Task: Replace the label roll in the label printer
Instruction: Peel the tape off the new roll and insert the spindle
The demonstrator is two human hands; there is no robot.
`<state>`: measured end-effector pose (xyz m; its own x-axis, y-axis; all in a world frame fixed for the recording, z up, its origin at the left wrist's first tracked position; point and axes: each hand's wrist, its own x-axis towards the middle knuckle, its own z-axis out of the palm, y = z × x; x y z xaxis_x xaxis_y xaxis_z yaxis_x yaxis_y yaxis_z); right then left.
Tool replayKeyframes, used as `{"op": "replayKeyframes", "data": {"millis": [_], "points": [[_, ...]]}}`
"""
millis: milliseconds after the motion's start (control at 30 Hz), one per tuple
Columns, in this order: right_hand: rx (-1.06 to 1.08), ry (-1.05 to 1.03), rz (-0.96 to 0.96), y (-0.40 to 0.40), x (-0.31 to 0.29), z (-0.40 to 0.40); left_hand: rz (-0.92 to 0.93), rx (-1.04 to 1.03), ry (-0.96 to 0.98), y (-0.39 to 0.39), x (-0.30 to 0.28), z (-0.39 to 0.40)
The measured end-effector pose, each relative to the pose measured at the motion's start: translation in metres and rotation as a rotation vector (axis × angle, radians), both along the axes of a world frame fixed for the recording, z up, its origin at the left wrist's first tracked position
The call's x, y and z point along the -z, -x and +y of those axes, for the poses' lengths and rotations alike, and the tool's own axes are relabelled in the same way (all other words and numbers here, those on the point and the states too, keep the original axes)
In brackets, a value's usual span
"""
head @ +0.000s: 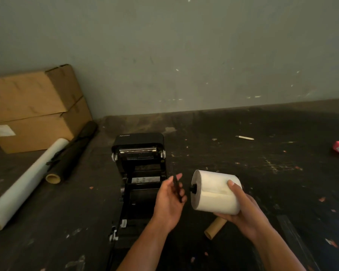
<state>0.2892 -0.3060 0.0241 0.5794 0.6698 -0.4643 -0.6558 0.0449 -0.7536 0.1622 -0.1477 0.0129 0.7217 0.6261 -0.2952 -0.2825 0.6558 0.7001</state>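
— Label roll, the fat white paper cylinder (216, 192): where is it sitting?
— In the right hand (243, 210), whose fingers (234, 185) are curling round it from below and behind. Its long axis is lying sideways, with a black spindle stub (193, 188) pointing at the left hand (169, 200).
— And the left?
— Its fingers are pinching a thin flat black disc-like guide piece (178, 189), edge-on, just beside the stub; I judge it is going on there next.
— The black label printer (139, 173)?
— One, lid open, bay showing, lying beyond and beside the left fingers, nearer that hand.
— Counts?
— One white roll, one bare brown cardboard core (215, 227) on the dark table (262, 163) under the right fingers.
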Motion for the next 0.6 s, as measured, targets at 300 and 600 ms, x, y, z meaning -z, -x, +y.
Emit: {"op": "replayKeyframes", "data": {"millis": [300, 600], "points": [[-0.057, -0.018, -0.036, 0.019, -0.024, 0.037, 0.031, -0.058, -0.256, 0.03, -0.005, 0.018], [-0.071, -0.011, -0.101, 0.049, -0.028, 0.063, 0.27, -0.187, -0.739, 0.044, -0.012, 0.007]]}}
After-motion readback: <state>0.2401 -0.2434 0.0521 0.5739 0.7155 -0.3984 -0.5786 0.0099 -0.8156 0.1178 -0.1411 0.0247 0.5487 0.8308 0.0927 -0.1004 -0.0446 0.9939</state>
